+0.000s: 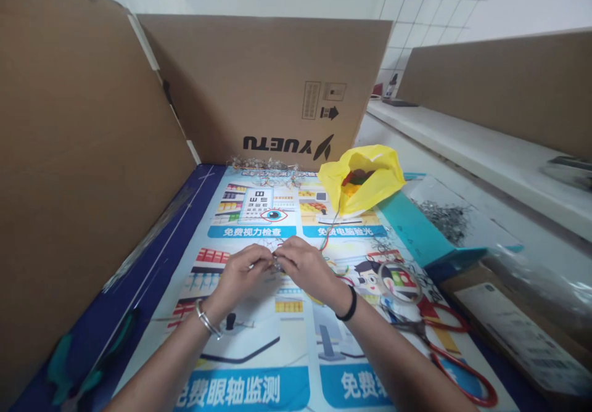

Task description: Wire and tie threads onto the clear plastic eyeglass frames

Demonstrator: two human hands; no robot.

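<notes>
My left hand point(240, 276) and my right hand point(308, 270) meet over the middle of the printed poster point(291, 332). Both are closed in a pinch, fingertips nearly touching. Between them is something small and thin that I cannot make out. Coloured strands point(329, 234) run from an open yellow bag point(370, 181) down toward my right hand, where the hand hides part of them. Beyond the hands, a tangled row of fine wire-like pieces point(266, 164) lies along the far edge of the poster.
Red-handled scissors point(432, 332) and a roll of clear tape point(400, 282) lie on the right. Green-handled pliers or cutters point(92, 369) are at lower left. Cardboard panels point(259, 79) stand behind and left. A pile of dark, thin bits point(444, 218) and a labelled package point(518, 332) are at right.
</notes>
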